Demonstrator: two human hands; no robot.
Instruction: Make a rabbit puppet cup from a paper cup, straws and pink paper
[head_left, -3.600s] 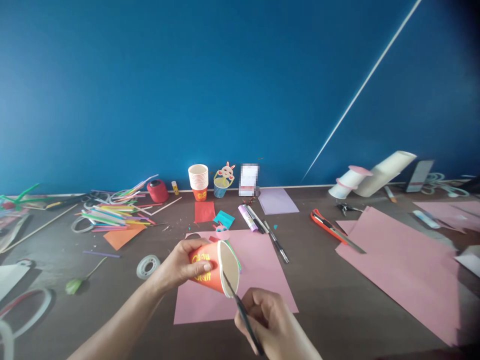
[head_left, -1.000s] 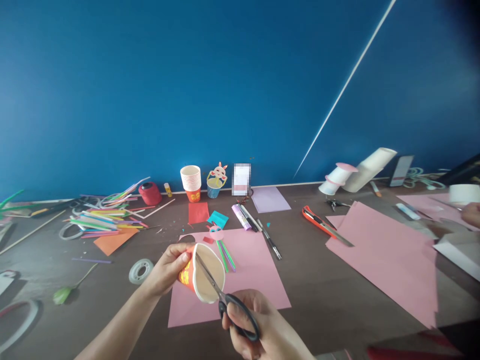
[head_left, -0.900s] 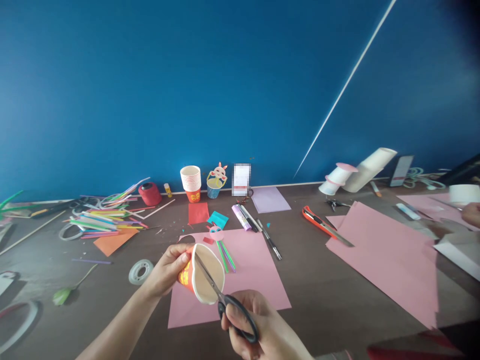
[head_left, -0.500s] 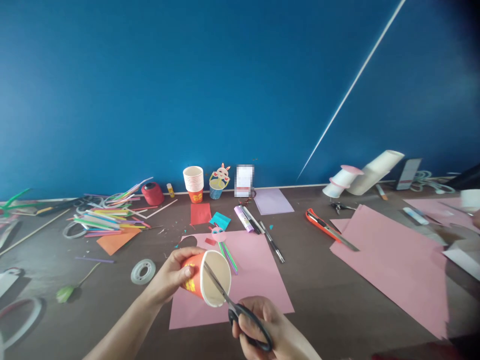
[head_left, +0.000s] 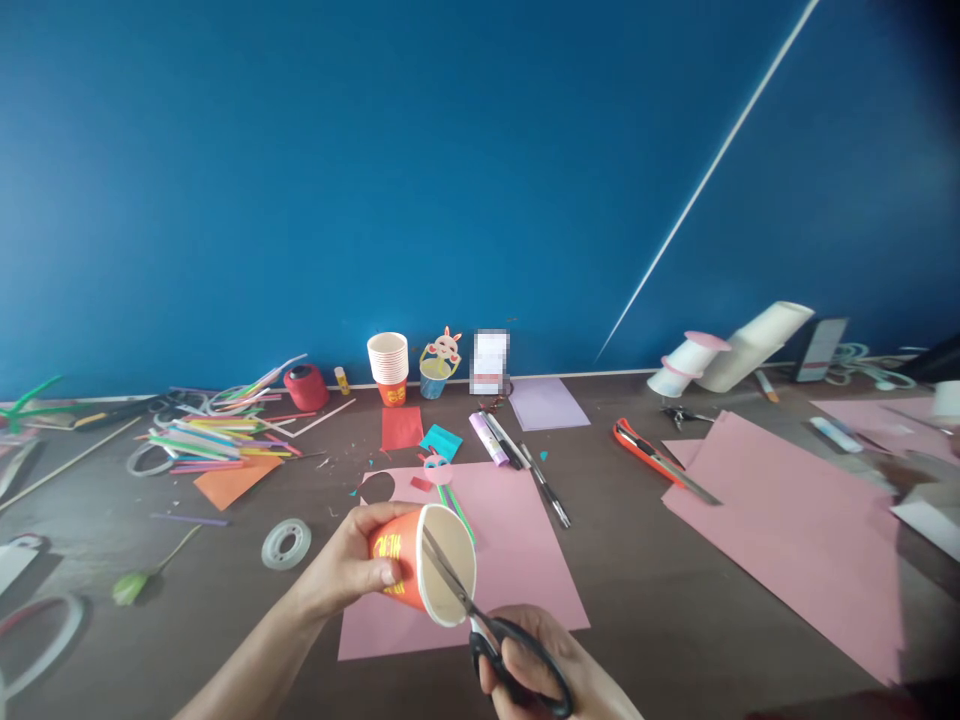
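My left hand wraps round an orange-red paper cup with yellow print, tipped so its pale open mouth faces right. My right hand has its fingers through the black handles of a pair of scissors. One blade reaches inside the cup's mouth, with the blades crossing the near rim. Below the cup lies a pink paper sheet with a round hole cut near its top left. On that sheet rests a pink rabbit-face cutout with green and purple strips, partly hidden by the cup.
At the back stand stacked paper cups and a decorated blue cup. Coloured straws and a tape roll lie left. To the right are an orange box cutter, pink sheets and white cups.
Both hands have shifted slightly right and down with the cup and scissors. The round hole in the pink sheet shows more fully now.
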